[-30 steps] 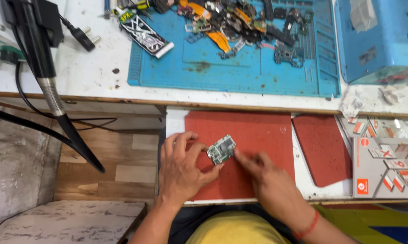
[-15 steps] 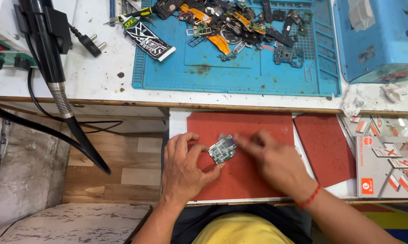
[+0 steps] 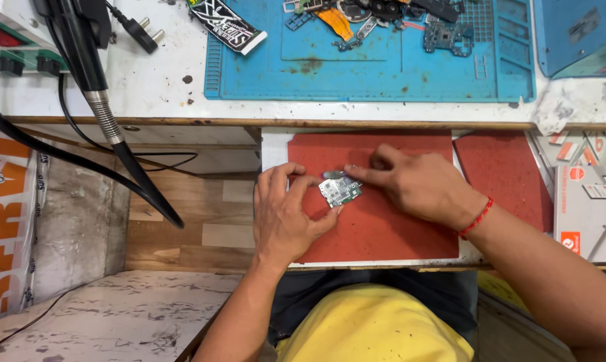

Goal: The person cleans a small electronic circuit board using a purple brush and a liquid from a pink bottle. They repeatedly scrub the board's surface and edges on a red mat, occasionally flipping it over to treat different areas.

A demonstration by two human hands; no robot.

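Pinched in your left hand [image 3: 286, 218], grip clamped on its edges, the small circuit board [image 3: 338, 191] lies on the red mat [image 3: 377, 228]. Your right hand [image 3: 417, 184], at three o'clock, presses fingertips [image 3: 352, 171] together onto its top edge.

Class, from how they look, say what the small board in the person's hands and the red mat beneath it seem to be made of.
Small board: likely rigid circuit laminate, greenish with shiny silver metal shields. Red mat: probably rubber or dense foam, matte and speckled, with worn edges; which of the two is unclear.
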